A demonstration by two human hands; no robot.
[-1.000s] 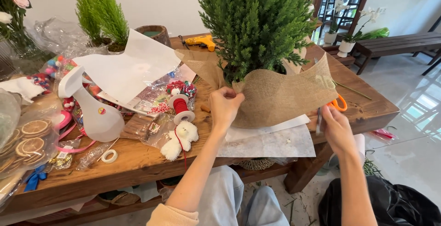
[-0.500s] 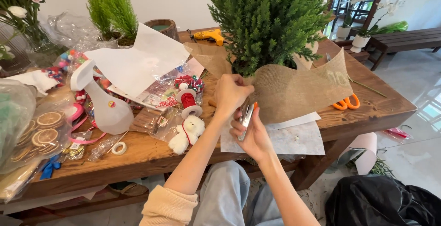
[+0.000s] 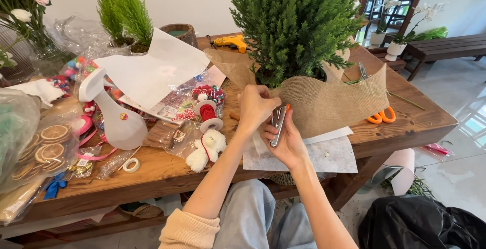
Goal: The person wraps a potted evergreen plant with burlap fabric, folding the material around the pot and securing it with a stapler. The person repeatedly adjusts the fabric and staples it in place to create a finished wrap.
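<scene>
A small green conifer (image 3: 296,24) stands on the wooden table (image 3: 167,170), its pot wrapped in brown burlap (image 3: 334,102). My left hand (image 3: 255,108) pinches the burlap's left edge against the pot. My right hand (image 3: 284,138) holds a silver stapler (image 3: 278,123) with an orange tip, pressed up to that same edge right beside my left fingers. White paper sheets (image 3: 324,155) lie under the wrapped pot.
Orange-handled scissors (image 3: 382,116) lie right of the burlap. A red ribbon spool (image 3: 208,115), white plush toy (image 3: 206,149), white spray bottle (image 3: 119,122), tape roll (image 3: 131,165), dried orange slices (image 3: 48,148) and paper (image 3: 157,72) crowd the left. A yellow glue gun (image 3: 230,41) lies behind.
My right hand left the scissors at the right, came to the burlap's left edge with the stapler, and now holds it up beside my left hand. The view shifted slightly.
</scene>
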